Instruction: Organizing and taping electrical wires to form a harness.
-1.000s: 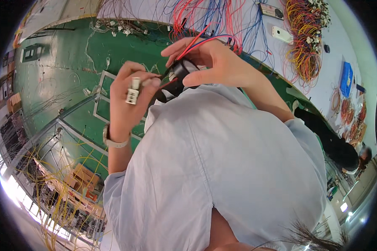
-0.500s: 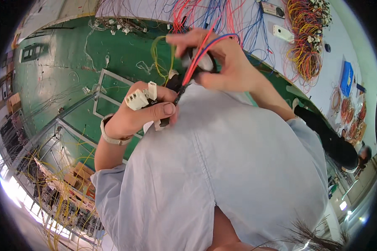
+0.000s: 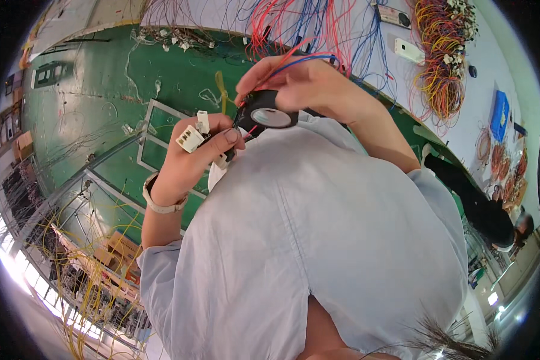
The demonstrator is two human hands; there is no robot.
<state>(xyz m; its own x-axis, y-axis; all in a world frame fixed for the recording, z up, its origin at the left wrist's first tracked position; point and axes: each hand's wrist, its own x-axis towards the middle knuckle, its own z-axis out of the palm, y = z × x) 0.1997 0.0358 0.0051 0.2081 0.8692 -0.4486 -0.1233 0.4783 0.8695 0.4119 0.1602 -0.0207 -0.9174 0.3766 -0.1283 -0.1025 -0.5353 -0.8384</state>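
My left hand is closed around a bundle of wires wrapped in black tape. White plastic connectors stick out above its thumb and below its fingers. Close beside those fingertips, my right hand curls around a roll of black tape with a pale core. Red and blue wires run from the bundle up across the right hand's fingers. Where the tape meets the bundle is partly hidden by the fingers. A yellow wire loops out behind the left hand.
A pale worktable across the top holds loose red and blue wires, a thick bundle of yellow and red wires, a white case and a blue box. A metal frame stands left. Another person is far right.
The tape roll has turned from edge-up to lying flatter and sits nearer the left fingertips. My right hand has swung over it. The left hand has shifted slightly up and left.
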